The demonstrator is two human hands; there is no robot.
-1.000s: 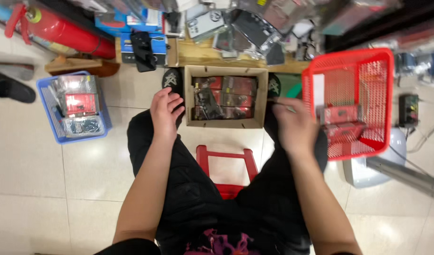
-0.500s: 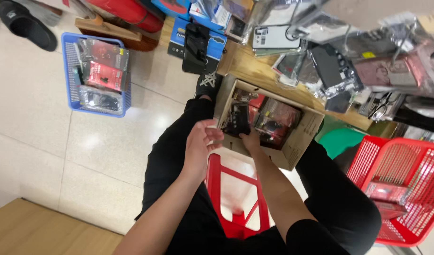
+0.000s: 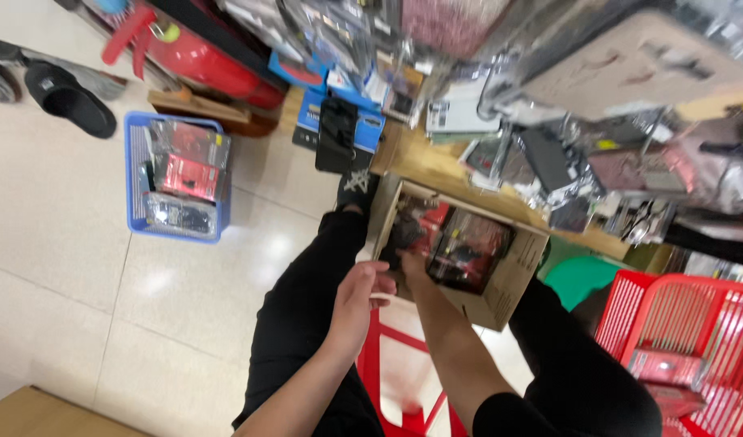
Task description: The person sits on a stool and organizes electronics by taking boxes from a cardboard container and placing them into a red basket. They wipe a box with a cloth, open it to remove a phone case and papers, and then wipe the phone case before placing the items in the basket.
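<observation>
I sit on a red stool (image 3: pixel 385 362) with an open cardboard box (image 3: pixel 507 289) between my knees. The box holds several red and black plastic-wrapped packages (image 3: pixel 471 247). My right hand (image 3: pixel 409 265) reaches into the box's left end, and its fingertips are hidden against a dark package (image 3: pixel 401 233). My left hand (image 3: pixel 357 301) hovers just outside the box's near left corner, next to my right wrist. Its fingers are curled, and I cannot make out anything in them.
A blue basket (image 3: pixel 136 174) of similar packages stands on the tiled floor to the left. At the lower right is a red basket (image 3: pixel 705 305), with a green stool (image 3: pixel 580 279) beside it. A red fire extinguisher (image 3: pixel 203 61), a black slipper (image 3: pixel 70 101) and racks of hanging goods (image 3: pixel 549 121) lie beyond.
My view has swung left and tilted. My right hand has gone from the box's right rim into its left end, and my left hand has come off the left rim towards my right wrist.
</observation>
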